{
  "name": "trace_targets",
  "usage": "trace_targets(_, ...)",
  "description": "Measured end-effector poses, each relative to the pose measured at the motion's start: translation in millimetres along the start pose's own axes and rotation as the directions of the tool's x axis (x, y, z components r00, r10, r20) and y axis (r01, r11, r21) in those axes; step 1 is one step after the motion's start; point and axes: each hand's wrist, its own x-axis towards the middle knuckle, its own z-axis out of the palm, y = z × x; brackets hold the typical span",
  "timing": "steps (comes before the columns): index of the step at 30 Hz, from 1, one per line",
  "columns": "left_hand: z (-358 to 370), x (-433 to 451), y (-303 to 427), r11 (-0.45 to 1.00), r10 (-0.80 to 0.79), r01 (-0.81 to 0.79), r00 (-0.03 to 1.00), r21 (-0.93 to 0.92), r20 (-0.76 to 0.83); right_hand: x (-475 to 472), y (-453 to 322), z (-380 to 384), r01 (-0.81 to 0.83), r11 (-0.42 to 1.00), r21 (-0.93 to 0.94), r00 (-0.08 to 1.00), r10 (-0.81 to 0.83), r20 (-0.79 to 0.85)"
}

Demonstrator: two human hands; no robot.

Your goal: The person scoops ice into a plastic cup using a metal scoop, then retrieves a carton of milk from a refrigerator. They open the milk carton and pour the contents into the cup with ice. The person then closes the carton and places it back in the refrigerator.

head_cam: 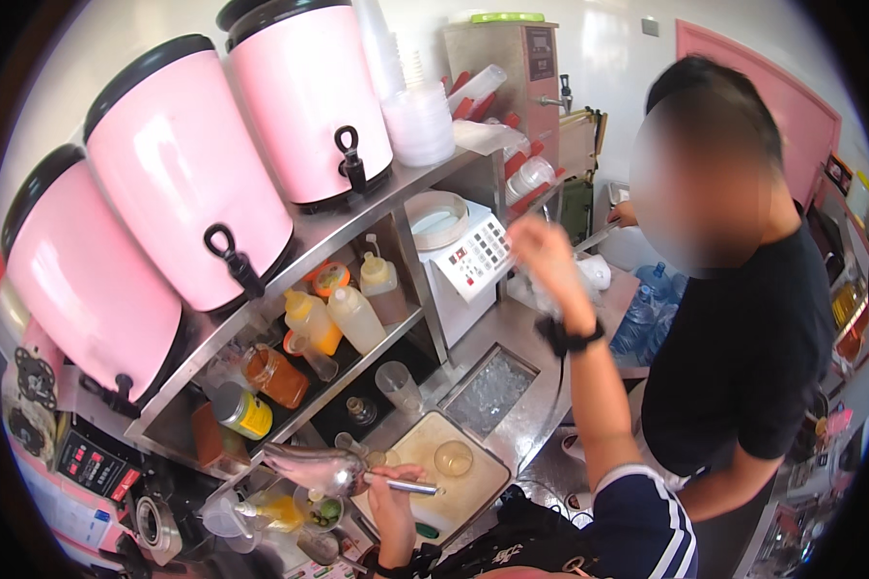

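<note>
My left hand (pixel 397 510) grips the handle of a shiny metal scoop (pixel 318 467) above a cutting board (pixel 471 499). On the board stands a clear cup (pixel 454 458); a green handle (pixel 426 530) lies near its lower edge. My right hand (pixel 550 253) is raised, blurred, with bent fingers, beside the button panel of a white dispenser machine (pixel 471 260). Whether the fingers touch the panel or hold anything cannot be made out. Behind the board, a sunken bin of ice (pixel 494 387) is set into the steel counter.
Pink drink dispensers (pixel 188 174) with black taps line the upper shelf. Below are squeeze bottles (pixel 355 318) and jars (pixel 275 376). A bowl of green fruit (pixel 324 510) sits left of the board. A person in a black shirt (pixel 739 354) stands close at the right, near water bottles (pixel 648 311).
</note>
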Motion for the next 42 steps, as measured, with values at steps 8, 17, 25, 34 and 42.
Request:
trace_targets(8, 3.5, 22.4, -0.1, 0.955, -0.253, 0.241, 0.966, 0.173, 0.055, 327.8, 135.6, -103.3, -0.015, 0.754, -0.657, 0.942, -0.21, -0.262)
trace_targets(17, 32.6, 46.7, -14.8, 0.901, -0.381, 0.386, 0.922, 0.199, -0.067, 415.7, 210.0, -96.0, 0.263, 0.525, -0.809, 0.958, -0.239, 0.157)
trace_targets(25, 38.8, 51.7, -28.4, 0.892, -0.395, 0.399, 0.916, 0.214, -0.063, 428.2, 207.4, -105.5, 0.442, 0.41, -0.798, 0.889, -0.321, 0.327)
trace_targets(34, 30.6, 30.9, -33.0, 0.907, -0.357, 0.357, 0.933, 0.224, -0.04, 417.0, 149.6, -110.3, 0.162, 0.71, -0.685, 0.933, -0.337, -0.128)
trace_targets(42, 2.6, -5.2, -44.1, 0.964, -0.211, 0.195, 0.975, 0.18, 0.073, 377.8, 69.9, -169.3, 0.025, 0.658, -0.753, 0.709, -0.543, -0.451)
